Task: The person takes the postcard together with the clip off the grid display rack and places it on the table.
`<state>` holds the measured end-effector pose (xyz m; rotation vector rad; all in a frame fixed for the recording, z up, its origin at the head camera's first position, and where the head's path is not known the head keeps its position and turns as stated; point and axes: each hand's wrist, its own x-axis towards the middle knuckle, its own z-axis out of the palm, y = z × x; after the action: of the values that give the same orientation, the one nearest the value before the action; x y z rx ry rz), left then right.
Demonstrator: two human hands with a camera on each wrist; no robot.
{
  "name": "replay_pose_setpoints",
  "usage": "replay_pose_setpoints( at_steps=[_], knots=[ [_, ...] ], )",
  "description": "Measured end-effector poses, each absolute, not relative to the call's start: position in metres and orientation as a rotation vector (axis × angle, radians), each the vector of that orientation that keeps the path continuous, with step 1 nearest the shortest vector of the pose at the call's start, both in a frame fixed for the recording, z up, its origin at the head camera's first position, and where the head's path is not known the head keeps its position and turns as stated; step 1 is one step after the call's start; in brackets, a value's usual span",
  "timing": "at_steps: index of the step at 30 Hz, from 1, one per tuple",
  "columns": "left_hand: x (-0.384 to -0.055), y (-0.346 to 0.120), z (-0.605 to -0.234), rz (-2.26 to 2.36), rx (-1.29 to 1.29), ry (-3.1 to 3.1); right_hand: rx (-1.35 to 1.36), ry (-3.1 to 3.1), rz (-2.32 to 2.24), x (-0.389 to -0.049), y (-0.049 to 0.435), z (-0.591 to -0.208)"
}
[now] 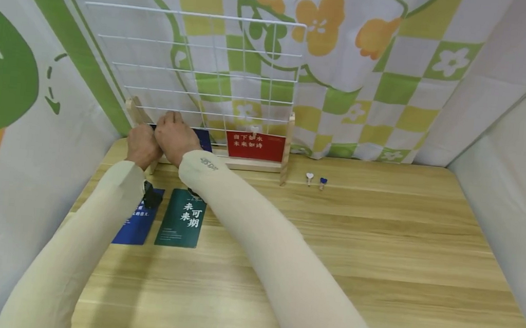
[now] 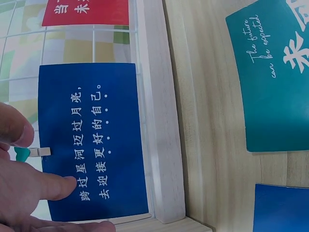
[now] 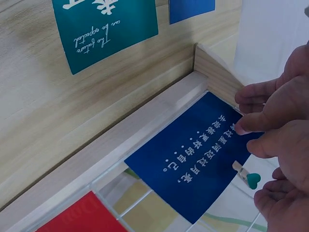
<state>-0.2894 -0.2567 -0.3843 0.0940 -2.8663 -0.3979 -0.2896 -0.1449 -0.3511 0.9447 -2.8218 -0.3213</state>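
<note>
A dark blue card with white lettering [image 2: 116, 140] stands against the white wire grid [image 1: 191, 71], with a teal heart clip [image 3: 253, 180] at its upper edge. My left hand [image 1: 142, 147] is at the card's left side; its thumb overlaps the lettered face, and its fingers extend past the side edge. Beside it, my right hand [image 1: 177, 134] is spread around the clip, with a gap between thumb and fingers in the right wrist view. To the right, a red card [image 1: 257, 147] hangs on the grid from a white clip [image 1: 254, 131].
A green card [image 1: 180, 224] and a blue card [image 1: 135, 226] lie on the wooden table [image 1: 328, 272] before the grid's wooden base [image 1: 253, 165]. Right of the stand lie a white heart clip [image 1: 310, 178] and a blue heart clip [image 1: 323, 182]. Patterned cloth hangs behind.
</note>
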Motion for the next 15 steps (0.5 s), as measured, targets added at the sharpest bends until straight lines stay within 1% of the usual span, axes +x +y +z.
replay_pose_setpoints(
  at_steps=[5,15],
  knots=[
    [-0.292,-0.260,-0.384,-0.458,0.113,-2.833,0.869,-2.833,-0.328,-0.289,-0.152,-0.353],
    [-0.297,-0.264,-0.378,-0.509,0.238,-2.822,0.790,-2.870,-0.343,-0.290,-0.162,-0.350]
  ],
)
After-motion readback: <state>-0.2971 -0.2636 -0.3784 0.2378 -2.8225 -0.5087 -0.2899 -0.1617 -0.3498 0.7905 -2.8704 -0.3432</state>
